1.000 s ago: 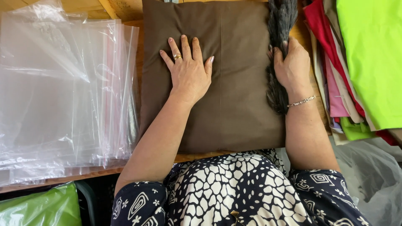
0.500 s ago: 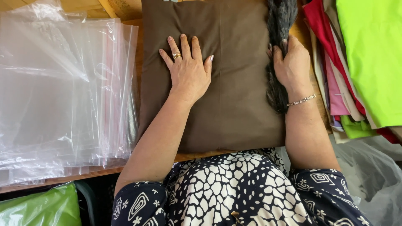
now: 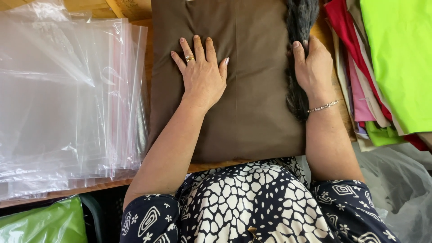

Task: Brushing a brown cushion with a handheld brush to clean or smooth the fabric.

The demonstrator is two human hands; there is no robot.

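Nothing has shifted since the earlier frames: both hands and the cushion cover hold the same positions.

Head view:
- Brown cushion cover [image 3: 252, 90] lies flat on the wooden table [image 3: 335, 33], centred directly in front of the person, its near edge close to the table edge.
- Left hand [image 3: 202, 74] rests palm down on the left half of the cover, fingers spread and extended, grasping nothing. A ring sits on one finger.
- Right hand [image 3: 312, 67] lies on the right edge of the cover, fingers curled around the dark grey fur trim [image 3: 298, 54] that runs along that edge. A thin bracelet [image 3: 324, 106] circles the wrist.
- Stack of clear plastic bags [image 3: 67, 99] lies just beside the cover on the left, touching or nearly touching its edge.
- Pile of folded fabrics [image 3: 387, 67] in red, pink, beige and bright green lies to the right, near the right hand.
- Green bag [image 3: 42, 222] sits below the table edge at lower left.
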